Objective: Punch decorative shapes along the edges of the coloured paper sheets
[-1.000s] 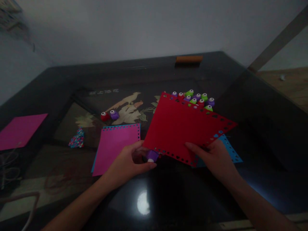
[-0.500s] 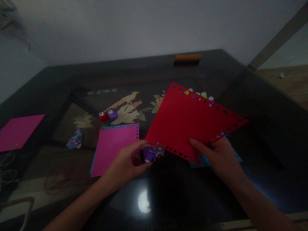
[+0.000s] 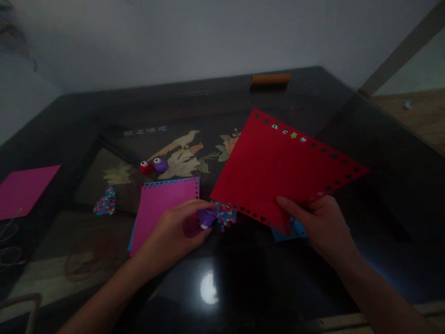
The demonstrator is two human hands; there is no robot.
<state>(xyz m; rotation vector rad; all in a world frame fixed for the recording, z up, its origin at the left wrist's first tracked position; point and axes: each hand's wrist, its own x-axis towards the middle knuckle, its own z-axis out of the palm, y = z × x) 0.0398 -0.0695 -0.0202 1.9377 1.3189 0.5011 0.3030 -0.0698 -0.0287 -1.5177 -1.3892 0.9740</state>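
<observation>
My right hand [image 3: 321,225] pinches a red sheet of paper [image 3: 278,171] near its lower right edge, thumb on top. Small shaped holes run along three of the sheet's edges. Between the thumb and fingers of my left hand [image 3: 177,227] is a purple craft punch [image 3: 207,218], its white part turned down. A heap of tiny coloured paper cut-outs [image 3: 226,215] lies just right of the punch, close to the red sheet's lower left corner. Beneath my left hand rests a pink sheet [image 3: 163,199] with punched edges, on top of a blue one. Another blue sheet [image 3: 295,230] shows under the red paper.
A red punch [image 3: 146,167] and another purple punch [image 3: 160,164] stand behind the pink sheet. More confetti [image 3: 106,202] is piled at left, near a second pink sheet [image 3: 28,190]. An orange-brown roll [image 3: 271,79] lies at the table's back edge.
The purple punch in my left hand has moved slightly left, away from the red sheet. The red sheet has shifted up and right, now covering more of the punches behind it.
</observation>
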